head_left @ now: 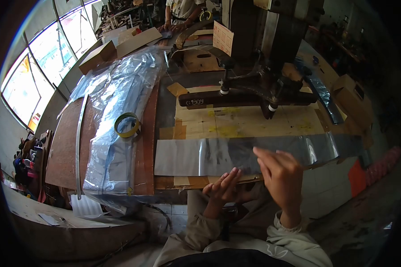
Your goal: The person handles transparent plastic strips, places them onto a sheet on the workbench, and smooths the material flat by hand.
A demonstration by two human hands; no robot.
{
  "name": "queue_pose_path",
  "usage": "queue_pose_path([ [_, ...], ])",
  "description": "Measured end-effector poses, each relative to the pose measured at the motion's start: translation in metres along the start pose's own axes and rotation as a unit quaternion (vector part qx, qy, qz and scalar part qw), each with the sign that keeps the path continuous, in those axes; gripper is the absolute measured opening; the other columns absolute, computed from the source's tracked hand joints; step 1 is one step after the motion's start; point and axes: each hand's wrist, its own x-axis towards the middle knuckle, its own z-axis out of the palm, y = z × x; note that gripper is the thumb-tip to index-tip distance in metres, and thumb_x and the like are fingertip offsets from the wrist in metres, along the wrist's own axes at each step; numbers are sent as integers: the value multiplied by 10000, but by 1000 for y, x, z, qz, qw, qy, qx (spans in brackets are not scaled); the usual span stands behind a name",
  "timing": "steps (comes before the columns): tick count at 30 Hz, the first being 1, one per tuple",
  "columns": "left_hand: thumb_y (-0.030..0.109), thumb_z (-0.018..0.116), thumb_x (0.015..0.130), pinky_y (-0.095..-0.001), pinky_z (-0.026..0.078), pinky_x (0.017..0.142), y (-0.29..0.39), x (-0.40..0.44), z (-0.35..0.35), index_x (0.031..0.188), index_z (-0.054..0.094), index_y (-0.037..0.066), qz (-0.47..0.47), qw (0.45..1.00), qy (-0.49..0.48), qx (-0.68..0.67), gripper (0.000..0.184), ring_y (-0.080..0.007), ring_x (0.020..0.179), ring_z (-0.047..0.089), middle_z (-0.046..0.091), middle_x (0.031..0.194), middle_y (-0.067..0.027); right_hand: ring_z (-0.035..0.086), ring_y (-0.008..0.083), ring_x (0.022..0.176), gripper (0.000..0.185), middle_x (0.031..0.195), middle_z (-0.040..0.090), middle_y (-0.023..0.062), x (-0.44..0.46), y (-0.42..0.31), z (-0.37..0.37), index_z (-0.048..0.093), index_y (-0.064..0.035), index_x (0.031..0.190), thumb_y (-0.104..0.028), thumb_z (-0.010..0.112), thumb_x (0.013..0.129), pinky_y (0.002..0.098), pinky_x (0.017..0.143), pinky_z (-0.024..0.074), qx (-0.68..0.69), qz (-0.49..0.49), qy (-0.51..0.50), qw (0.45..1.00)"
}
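A long grey, shiny plastic strip (pixel 182 158) lies across the front of the workbench, with creases that catch the light. My left hand (pixel 225 186) is at the strip's front edge, its fingers stretched out and their tips on or just over it. My right hand (pixel 280 171) is raised above the strip, index finger pointing to the left; its other fingers are partly curled, and I cannot make out anything held in them. Behind the strip is a pale board (pixel 200 122) with yellow marks, under a dark metal press bar (pixel 249 99).
Clear plastic sheets (pixel 116 102) cover the bench's left part, with a tape roll (pixel 127 125) on them. A metal ruler (pixel 81 147) lies further left. The press column (pixel 278 40) rises behind the bar. Another person's hands (pixel 176 26) are at the far back. Cardboard (pixel 354 100) stands right.
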Motion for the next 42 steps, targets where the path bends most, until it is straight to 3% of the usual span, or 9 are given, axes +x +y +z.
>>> queue_pose_path([
  [5, 509, 319, 982, -395, 302, 1037, 23, 39, -62, 1294, 579, -6, -235, 902, -95, -349, 655, -229, 1166, 570, 529, 1394, -134, 696, 220, 968, 263, 1012, 719, 89, -80, -10, -2, 703, -52, 1073, -16, 641, 819, 351, 824, 536, 15, -21, 8, 1000],
  [6, 396, 401, 1003, -425, 380, 1022, 18, 37, -65, 1402, 420, -54, -234, 859, -108, -443, 603, -319, 1255, 531, 445, 1435, -245, 694, 213, 982, 260, 1017, 720, 85, -93, -11, -2, 707, -54, 1069, -17, 639, 821, 348, 831, 534, 16, -30, -4, 999],
  [9, 166, 483, 1001, -387, 427, 1020, 25, 59, -69, 1459, 305, -39, -394, 676, -154, -604, 533, -332, 1272, 517, 450, 1422, -255, 678, 208, 1016, 212, 1055, 709, 78, -106, -10, -9, 716, -63, 1047, -101, 657, 847, 366, 851, 522, 43, -48, -48, 997],
  [10, 8, 447, 990, -348, 446, 1019, 22, 63, -62, 1468, 255, -31, -405, 657, -159, -615, 516, -321, 1238, 538, 491, 1379, -254, 671, 208, 1027, 202, 1072, 704, 76, -105, -9, -13, 719, -66, 1038, -143, 667, 859, 377, 859, 516, 55, -54, -62, 995],
  [13, 22, 415, 1008, -373, 454, 1017, 17, 80, -53, 1429, 319, -30, -350, 633, -149, -674, 435, -328, 1221, 553, 543, 1320, -251, 649, 257, 1048, 309, 1107, 680, 119, -95, 9, -13, 700, -34, 1062, -293, 673, 895, 397, 877, 494, 190, -2, -6, 982],
  [17, 139, 397, 1036, -391, 472, 1010, 7, 104, -55, 1333, 429, -75, -282, 504, -254, -776, 368, -316, 1144, 608, 593, 1233, -277, 651, 259, 970, 425, 1084, 668, 188, -66, 34, -5, 631, 60, 1143, -308, 638, 931, 354, 845, 503, 405, 175, 167, 882],
  [28, 390, 275, 1041, -423, 461, 994, 7, 148, -47, 1383, 395, -121, -234, 380, -449, -774, 626, -376, 1117, 620, 576, 1255, -289, 685, 170, 745, 226, 814, 695, 151, -34, 38, -19, 626, 69, 1070, 15, 654, 853, 241, 646, 543, 508, 242, 210, 800],
  [34, 240, 442, 1010, -435, 378, 1084, 11, 140, -45, 1456, 255, -103, -223, 422, -367, -798, 593, -376, 1294, 477, 529, 1316, -300, 679, 150, 665, 192, 801, 702, 159, -32, 40, -22, 631, 64, 1024, 28, 665, 839, 201, 561, 517, 478, 262, 224, 808],
  [42, -42, 508, 899, -400, 413, 1065, 8, 135, -67, 1498, 159, -54, -256, 469, -309, -787, 693, -355, 1219, 550, 562, 1269, -305, 642, 90, 596, 150, 830, 712, 177, -33, 38, -13, 625, 55, 1002, 15, 650, 860, 166, 475, 458, 430, 253, 261, 827],
])
